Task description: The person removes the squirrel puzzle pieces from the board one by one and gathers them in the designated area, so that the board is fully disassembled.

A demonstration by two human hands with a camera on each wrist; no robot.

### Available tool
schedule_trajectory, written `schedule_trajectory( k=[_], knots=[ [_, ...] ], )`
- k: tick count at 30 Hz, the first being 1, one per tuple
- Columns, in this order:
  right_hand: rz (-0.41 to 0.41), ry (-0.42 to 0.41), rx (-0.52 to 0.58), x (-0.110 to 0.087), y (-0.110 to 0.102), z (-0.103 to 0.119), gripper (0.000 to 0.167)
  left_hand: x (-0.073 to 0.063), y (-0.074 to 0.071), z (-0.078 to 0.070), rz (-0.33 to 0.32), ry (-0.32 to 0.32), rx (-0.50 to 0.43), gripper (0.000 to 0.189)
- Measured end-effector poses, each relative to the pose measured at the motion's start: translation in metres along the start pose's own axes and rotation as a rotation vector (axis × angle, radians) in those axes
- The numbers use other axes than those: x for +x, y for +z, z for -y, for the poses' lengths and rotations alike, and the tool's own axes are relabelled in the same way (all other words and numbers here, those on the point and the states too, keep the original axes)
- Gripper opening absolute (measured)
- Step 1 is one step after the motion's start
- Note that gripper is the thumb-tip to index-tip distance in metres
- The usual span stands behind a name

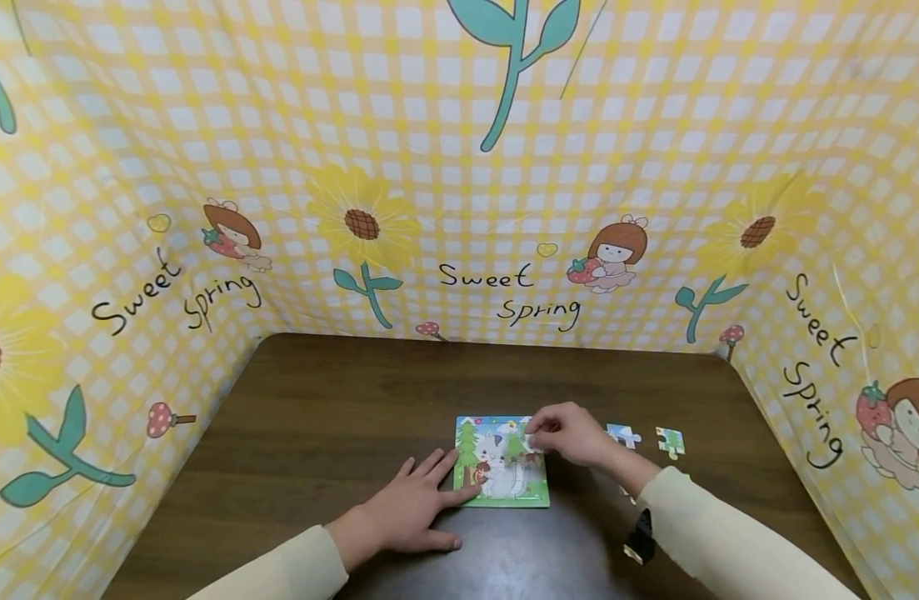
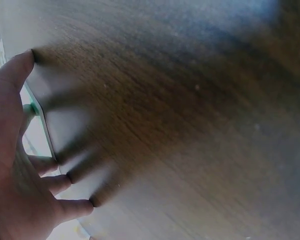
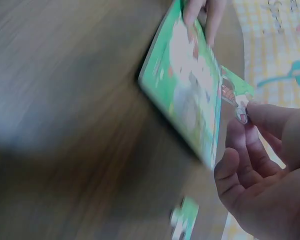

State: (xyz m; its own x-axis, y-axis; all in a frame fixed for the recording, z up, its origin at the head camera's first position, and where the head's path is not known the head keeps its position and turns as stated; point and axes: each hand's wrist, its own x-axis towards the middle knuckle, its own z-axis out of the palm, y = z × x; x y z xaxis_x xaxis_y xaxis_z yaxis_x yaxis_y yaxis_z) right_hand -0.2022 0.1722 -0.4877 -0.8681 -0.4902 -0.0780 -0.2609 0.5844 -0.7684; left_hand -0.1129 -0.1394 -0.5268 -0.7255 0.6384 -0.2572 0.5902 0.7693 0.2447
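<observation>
A square puzzle board [image 1: 537, 492] lies on the table, showing a white cartoon animal among green trees. My left hand [image 1: 402, 510] rests at its left side, fingers spread, with a finger across the board's lower left part. In the left wrist view the left hand [image 2: 20, 165] has its fingertips spread by the board's edge. My right hand [image 1: 575, 435] is over the board's right side. Between its thumb and fingers it pinches a puzzle piece [image 3: 231, 90], printed in green with a brown patch, seen in the right wrist view.
Loose puzzle pieces lie right of the board: a blue and white piece [image 1: 622, 433] and a green one [image 1: 671, 442]. Another is partly hidden under the right forearm. A yellow checked cloth [image 1: 504, 192] walls in the dark wooden table [image 1: 339, 392] at back and sides.
</observation>
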Motion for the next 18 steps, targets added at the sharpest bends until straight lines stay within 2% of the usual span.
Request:
schedule_trajectory(
  k=[3,8,13,18],
  knots=[
    [-0.007,0.04,0.015,-0.015,-0.015,-0.012,0.006,0.0,0.001,0.0,-0.003,0.004,0.002,0.074],
    [-0.001,0.057,0.024,-0.039,-0.033,-0.03,0.008,0.0,-0.001,-0.001,-0.005,0.012,0.003,0.075],
    [0.003,0.044,-0.023,-0.055,-0.037,-0.045,0.01,0.001,0.0,0.0,0.004,0.005,0.008,0.074],
    [-0.009,0.046,-0.074,-0.063,-0.036,-0.051,0.008,0.001,0.0,-0.001,0.001,0.005,-0.001,0.074]
  ],
)
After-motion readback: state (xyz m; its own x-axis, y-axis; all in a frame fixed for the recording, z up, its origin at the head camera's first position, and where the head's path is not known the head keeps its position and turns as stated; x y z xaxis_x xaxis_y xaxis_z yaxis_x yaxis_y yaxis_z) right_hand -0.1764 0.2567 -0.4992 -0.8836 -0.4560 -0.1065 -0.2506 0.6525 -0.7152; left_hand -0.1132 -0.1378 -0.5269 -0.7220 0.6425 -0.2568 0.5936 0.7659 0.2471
